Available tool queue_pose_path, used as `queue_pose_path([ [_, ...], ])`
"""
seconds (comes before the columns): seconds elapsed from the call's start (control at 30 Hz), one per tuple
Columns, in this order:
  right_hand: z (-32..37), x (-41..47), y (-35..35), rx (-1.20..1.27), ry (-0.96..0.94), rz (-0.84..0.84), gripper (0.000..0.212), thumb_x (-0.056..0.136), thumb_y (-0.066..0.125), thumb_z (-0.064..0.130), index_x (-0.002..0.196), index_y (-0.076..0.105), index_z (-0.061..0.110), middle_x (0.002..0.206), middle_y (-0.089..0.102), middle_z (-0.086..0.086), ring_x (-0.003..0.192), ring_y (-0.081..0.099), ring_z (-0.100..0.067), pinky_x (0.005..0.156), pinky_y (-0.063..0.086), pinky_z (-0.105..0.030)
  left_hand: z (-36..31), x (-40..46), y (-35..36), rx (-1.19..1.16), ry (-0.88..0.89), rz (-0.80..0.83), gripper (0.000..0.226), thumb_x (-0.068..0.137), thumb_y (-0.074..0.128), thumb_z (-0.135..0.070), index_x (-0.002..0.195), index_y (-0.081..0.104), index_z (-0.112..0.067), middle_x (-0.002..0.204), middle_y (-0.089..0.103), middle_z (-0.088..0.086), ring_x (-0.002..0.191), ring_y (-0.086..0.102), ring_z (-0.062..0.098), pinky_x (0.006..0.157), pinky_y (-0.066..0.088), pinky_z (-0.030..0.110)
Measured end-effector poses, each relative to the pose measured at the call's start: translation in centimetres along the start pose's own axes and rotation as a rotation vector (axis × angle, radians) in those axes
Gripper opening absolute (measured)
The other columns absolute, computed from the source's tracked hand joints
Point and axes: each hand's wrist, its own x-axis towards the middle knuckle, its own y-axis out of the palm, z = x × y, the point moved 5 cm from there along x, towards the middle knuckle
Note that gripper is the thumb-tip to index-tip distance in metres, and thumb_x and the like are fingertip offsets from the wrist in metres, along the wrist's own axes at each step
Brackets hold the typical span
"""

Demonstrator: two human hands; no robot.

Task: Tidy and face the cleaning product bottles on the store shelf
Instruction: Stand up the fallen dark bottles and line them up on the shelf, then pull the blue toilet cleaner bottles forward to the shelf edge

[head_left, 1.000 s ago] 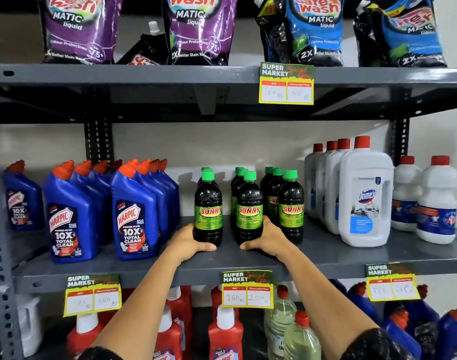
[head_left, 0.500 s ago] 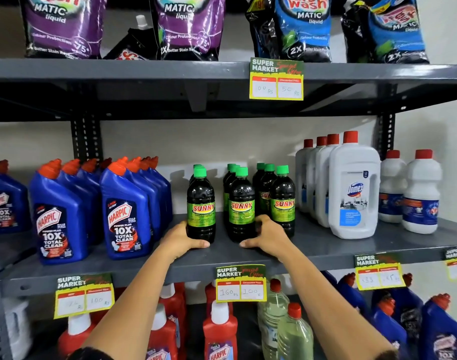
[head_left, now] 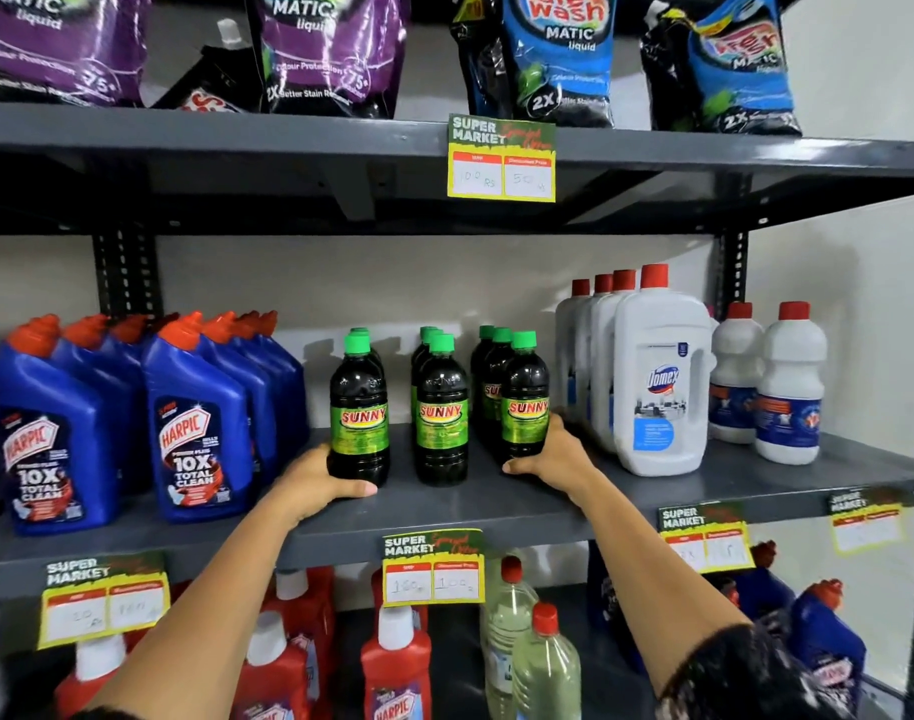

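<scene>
Partly hidden behind the front row: more dark bottles with green caps, so only caps and slivers of label visible at the back. Three front ones countable on the middle shelf [head_left: 496,506], each facing out with a green and yellow label. Left bottle [head_left: 359,410] gripped low at its base by the left hand [head_left: 317,483], thumb across the front, fingers wrapped round behind and out of sight. Middle bottle [head_left: 440,410] standing free, touched by neither hand. Right bottle [head_left: 525,397] clasped near its foot by the right hand [head_left: 558,454], fingers closed around its right side, tips hidden behind it. Behind these, roughly two or three more caps per column, exact count hard to make out.

Left of them, two columns of blue bottles [head_left: 200,433] with orange caps, rear ones overlapping; another blue one cut off at the left edge. Right of them, a row of four white jugs [head_left: 660,387] with red caps, then two smaller white bottles [head_left: 790,387]. Five price tags [head_left: 433,568] visible on shelf edges, handwriting blurred. Above, pouches [head_left: 330,49] cropped at the top edge. Below, red bottles [head_left: 395,662] and two pale clear ones, partly cut off.
</scene>
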Motion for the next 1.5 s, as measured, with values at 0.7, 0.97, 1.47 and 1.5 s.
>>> queue_pose_path([
  [0.7, 19.0, -11.8, 20.4, 0.010, -0.322, 0.498, 0.084, 0.066, 0.084, 0.033, 0.135, 0.041, 0.011, 0.122, 0.060, -0.009, 0.110, 0.060, -0.023, 0.093, 0.048, -0.032, 8.5, -12.4, -19.7, 0.208, -0.104, -0.994, 0.081, 0.070, 0.081, -0.016, 0.131, 0.036, 0.010, 0.125, 0.046, 0.034, 0.116, 0.043, 0.050, 0.099, 0.033, 0.056],
  [0.97, 20.3, -9.4, 23.7, 0.053, -0.272, 0.377, 0.075, 0.060, 0.087, 0.036, 0.121, 0.054, 0.008, 0.122, 0.063, -0.011, 0.110, 0.060, -0.027, 0.096, 0.049, -0.043, 11.9, -9.4, -19.1, 0.193, -0.437, -0.728, 0.130, 0.057, 0.085, -0.051, 0.145, 0.005, 0.003, 0.145, 0.035, 0.029, 0.128, 0.044, 0.046, 0.100, 0.038, 0.055],
  [1.47, 20.2, -7.6, 24.9, 0.096, -0.178, 0.323, 0.068, 0.057, 0.090, 0.029, 0.115, 0.059, 0.009, 0.115, 0.068, -0.011, 0.101, 0.064, -0.025, 0.093, 0.052, -0.040, 12.3, -8.0, -19.4, 0.256, -0.407, -0.696, 0.114, 0.060, 0.082, -0.053, 0.137, 0.018, 0.002, 0.128, 0.048, 0.025, 0.109, 0.056, 0.045, 0.080, 0.047, 0.048],
  [1.5, 20.1, -7.5, 24.9, 0.108, -0.169, 0.321, 0.068, 0.057, 0.090, 0.028, 0.114, 0.058, 0.009, 0.115, 0.068, -0.010, 0.099, 0.064, -0.024, 0.092, 0.052, -0.040, 12.3, -7.9, -19.5, 0.261, -0.411, -0.687, 0.115, 0.061, 0.081, -0.053, 0.138, 0.016, 0.002, 0.129, 0.048, 0.025, 0.109, 0.056, 0.044, 0.080, 0.047, 0.048],
])
